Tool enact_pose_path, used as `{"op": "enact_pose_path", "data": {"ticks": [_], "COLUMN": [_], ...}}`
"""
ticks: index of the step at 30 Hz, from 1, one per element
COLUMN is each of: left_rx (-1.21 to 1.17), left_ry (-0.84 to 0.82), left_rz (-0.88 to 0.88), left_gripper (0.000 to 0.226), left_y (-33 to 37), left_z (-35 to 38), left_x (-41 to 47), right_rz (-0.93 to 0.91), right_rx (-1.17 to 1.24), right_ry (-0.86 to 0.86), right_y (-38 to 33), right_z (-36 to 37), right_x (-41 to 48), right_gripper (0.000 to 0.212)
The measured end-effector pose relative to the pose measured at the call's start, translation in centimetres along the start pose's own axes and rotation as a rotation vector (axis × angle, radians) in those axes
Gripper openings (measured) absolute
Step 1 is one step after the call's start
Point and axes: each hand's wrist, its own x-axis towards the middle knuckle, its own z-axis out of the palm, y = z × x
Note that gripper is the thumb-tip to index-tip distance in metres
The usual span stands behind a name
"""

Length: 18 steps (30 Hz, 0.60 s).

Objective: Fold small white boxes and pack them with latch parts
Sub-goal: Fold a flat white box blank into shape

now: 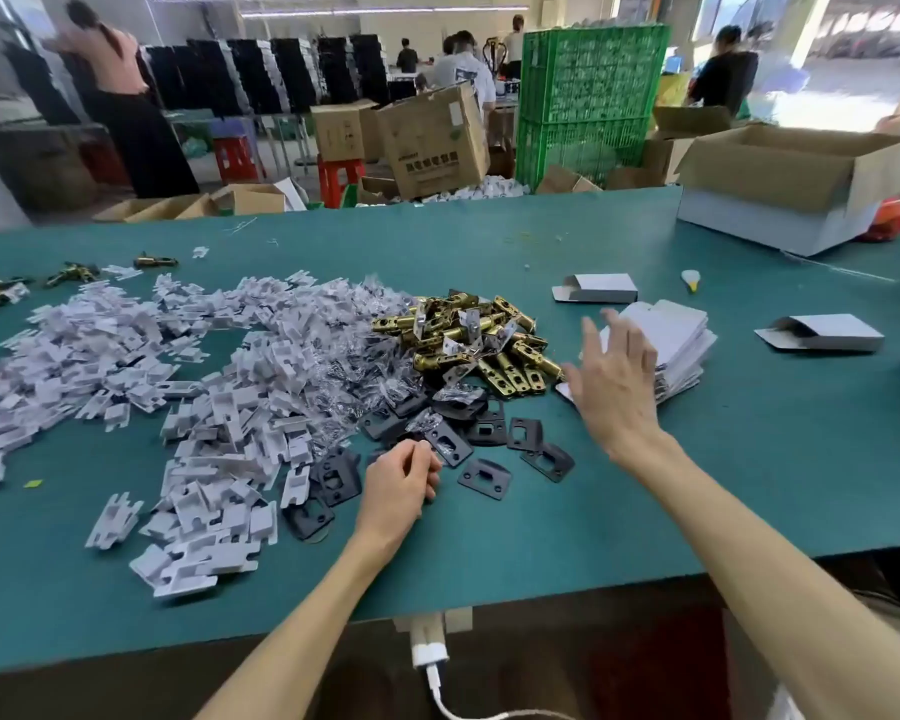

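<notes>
While the left hand (pixel 401 480) is curled among black strike plates (pixel 484 478) on the green table (pixel 541 543), its grip indiscernible, the right hand (pixel 614 379) is spread open over stacked flat white boxes (pixel 681 330); brass latches (pixel 468 335) are heaped alongside.

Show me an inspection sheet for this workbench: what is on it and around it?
Surface: green table top.
Job's things: stack of flat white boxes; folded white boxes; heap of brass latch bolts; black strike plates; white card inserts; clear bags, contents unclear.
Clutter: stray latch bolts at the far left; small white and yellow item.
Hands: right hand open, fingers spread over the flat boxes; left hand curled among the strike plates, hold unclear.
Cables: white plug and cable at the near edge.
Surroundings: open carton; green crates; people working.
</notes>
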Motion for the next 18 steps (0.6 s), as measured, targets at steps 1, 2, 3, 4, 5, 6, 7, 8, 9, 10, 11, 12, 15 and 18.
{"op": "enact_pose_path", "data": {"ticks": [1, 2, 3, 4, 5, 6, 7, 8, 9, 10, 11, 12, 15, 18], "left_rx": [-0.008, -0.009, -0.008, -0.014, -0.023, -0.024, -0.026, -0.028, -0.030, -0.027, -0.027, -0.032, -0.040, -0.059], "left_ry": [0.006, 0.016, 0.019, 0.018, 0.017, 0.018, 0.018, 0.017, 0.017, 0.017, 0.018, 0.018, 0.027, 0.029], "left_rz": [0.001, -0.012, -0.018, -0.017, -0.019, -0.023, -0.028, -0.034, -0.035, -0.039, -0.041, -0.043, -0.050, -0.054], "left_gripper": [0.035, 0.035, 0.034, 0.034, 0.034, 0.034, 0.034, 0.034, 0.034, 0.034, 0.034, 0.034, 0.035, 0.035], "left_y": [-0.1, 0.0, 0.0, 0.1, 0.2, 0.3, 0.3, 0.3, 0.3, 0.3, 0.3, 0.3, 0.2, 0.1], "left_z": [0.0, -0.2, -0.2, -0.2, -0.2, -0.2, -0.2, -0.3, -0.2, -0.2, -0.2, -0.2, -0.2, -0.2], "left_x": [0.1, 0.1, 0.1, 0.0, 0.0, -0.1, -0.1, -0.1, -0.1, -0.2, -0.2, -0.2, -0.1, -0.1], "right_rz": [0.044, 0.096, 0.146, 0.193, 0.212, 0.210, 0.177, 0.133, 0.101, 0.070, 0.050, 0.045, 0.037, -0.045], "right_rx": [-0.077, -0.111, -0.140, -0.141, -0.152, -0.168, -0.181, -0.184, -0.206, -0.236, -0.242, -0.217, -0.008, 0.274], "right_ry": [-0.048, -0.111, -0.174, -0.251, -0.302, -0.314, -0.291, -0.261, -0.238, -0.225, -0.219, -0.202, -0.004, 0.333], "right_y": [0.6, 1.0, 1.6, 2.0, 2.2, 2.3, 2.4, 2.4, 2.5, 2.6, 2.6, 2.6, 2.1, 1.0], "right_z": [0.0, -0.3, -0.3, -0.7, -0.7, -0.5, -0.4, -0.7, -1.1, -1.3, -1.5, -1.6, -3.0, -4.7], "right_x": [1.0, 1.7, 2.4, 2.9, 2.9, 2.5, 2.1, 1.8, 1.6, 1.4, 1.2, 1.2, 0.9, -0.3], "right_gripper": [0.069, 0.072, 0.073, 0.072, 0.068, 0.058, 0.044, 0.029, 0.019, 0.016, 0.016, 0.019, 0.024, 0.024]}}
